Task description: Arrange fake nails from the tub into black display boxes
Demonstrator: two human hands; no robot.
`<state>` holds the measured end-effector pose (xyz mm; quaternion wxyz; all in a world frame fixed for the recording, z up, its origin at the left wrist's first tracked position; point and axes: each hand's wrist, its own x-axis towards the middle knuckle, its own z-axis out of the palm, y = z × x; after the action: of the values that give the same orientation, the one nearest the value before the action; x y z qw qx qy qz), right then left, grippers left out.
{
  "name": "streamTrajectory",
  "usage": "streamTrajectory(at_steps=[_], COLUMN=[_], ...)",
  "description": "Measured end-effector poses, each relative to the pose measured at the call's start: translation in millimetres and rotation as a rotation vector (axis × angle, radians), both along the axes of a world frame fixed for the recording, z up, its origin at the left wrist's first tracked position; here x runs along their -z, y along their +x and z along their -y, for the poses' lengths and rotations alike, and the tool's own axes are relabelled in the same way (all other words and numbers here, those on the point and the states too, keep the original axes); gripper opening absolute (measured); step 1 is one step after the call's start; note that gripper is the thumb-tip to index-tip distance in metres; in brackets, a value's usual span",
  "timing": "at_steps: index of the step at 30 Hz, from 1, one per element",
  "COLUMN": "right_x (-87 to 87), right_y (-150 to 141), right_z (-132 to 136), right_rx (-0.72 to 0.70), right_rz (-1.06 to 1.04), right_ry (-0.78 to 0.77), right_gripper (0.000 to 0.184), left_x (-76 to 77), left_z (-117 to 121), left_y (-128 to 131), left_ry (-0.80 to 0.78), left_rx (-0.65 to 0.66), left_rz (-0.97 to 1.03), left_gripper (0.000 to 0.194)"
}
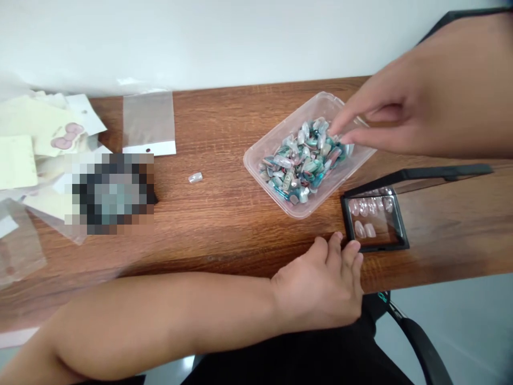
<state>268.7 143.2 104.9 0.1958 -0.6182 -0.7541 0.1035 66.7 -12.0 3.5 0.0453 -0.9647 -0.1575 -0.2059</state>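
Note:
My right hand (417, 101) reaches in from the upper right, index finger and thumb extended into a clear plastic tub (264, 147) full of small teal, white and pink false nails (302, 160). Its fingertips touch the pile at the tub's far side; nothing held is visible. My left hand (324, 286) rests at the table's front edge, fingers curled, fingertips against the corner of an open black display case (374, 222) holding several pale nails. One loose pale nail (195, 177) lies alone on the wood.
A clear bag with a white header (148, 124) lies at the back. Pale yellow cards and plastic sleeves (36, 155) pile up at the left beside a blurred patch. The wooden table (224, 224) ends at the front; a black chair (420, 347) shows below.

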Motion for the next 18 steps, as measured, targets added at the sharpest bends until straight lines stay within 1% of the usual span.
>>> streamTrajectory(at_steps=[1, 2, 3, 4, 5, 7, 9, 11, 13, 15, 16, 17, 18], right_x=[0.9, 2.6, 5.2, 8.6, 12.7, 21.5, 28.1, 30.2, 28.3, 25.2, 24.5, 24.8, 26.7], right_y=[-13.3, -25.7, -36.3, -44.5, -50.0, -52.8, -47.6, -39.7, -32.6, -27.6, -25.9, -24.6, -23.7], right_z=[-9.1, -15.5, -19.6, -22.0, -23.4, -24.9, -27.0, -30.0, -32.5, -32.5, -30.6, -27.2, -22.0], right_rx=[-0.091, -0.127, -0.165, -0.187, -0.218, -0.282, -0.328, -0.372, -0.461, -0.530, -0.542, -0.523, -0.463], right_rz=[0.226, 0.359, 0.390, 0.356, 0.281, 0.136, 0.121, 0.242, 0.376, 0.434, 0.430, 0.383, 0.284], right_ry=[-0.168, -0.303, -0.394, -0.447, -0.469, -0.480, -0.483, -0.449, -0.357, -0.296, -0.302, -0.306, -0.285], right_gripper=[0.019, 0.017, 0.016, 0.019, 0.022, 0.022, 0.017, 0.015, 0.010, 0.010, 0.011, 0.011, 0.011], left_x=[-0.2, -0.5, -0.9, -1.3, -1.8, -2.6, -3.1, -3.4, -3.5, -3.6, -3.7, -3.7, -3.7], left_z=[0.0, 0.0, 0.0, -0.1, -0.1, -0.2, -0.1, 0.0, -0.2, -0.7, -0.8, -0.9, -0.9], left_y=[-0.2, -0.3, -0.4, -0.5, -0.5, -0.5, -0.4, -0.4, -0.5, -0.8, -0.9, -1.1, -1.2], left_ry=[0.003, 0.006, 0.010, 0.014, 0.018, 0.017, 0.018, 0.023, 0.023, 0.022, 0.023, 0.026, 0.029], left_rx=[0.001, 0.002, 0.005, 0.006, 0.009, 0.015, 0.021, 0.028, 0.038, 0.043, 0.041, 0.038, 0.038], left_rz=[0.000, -0.003, -0.007, -0.014, -0.023, -0.037, -0.042, -0.051, -0.071, -0.078, -0.074, -0.065, -0.061], left_gripper=[0.039, 0.039, 0.039, 0.039, 0.038, 0.038, 0.038, 0.039, 0.039, 0.040, 0.039, 0.039, 0.039])
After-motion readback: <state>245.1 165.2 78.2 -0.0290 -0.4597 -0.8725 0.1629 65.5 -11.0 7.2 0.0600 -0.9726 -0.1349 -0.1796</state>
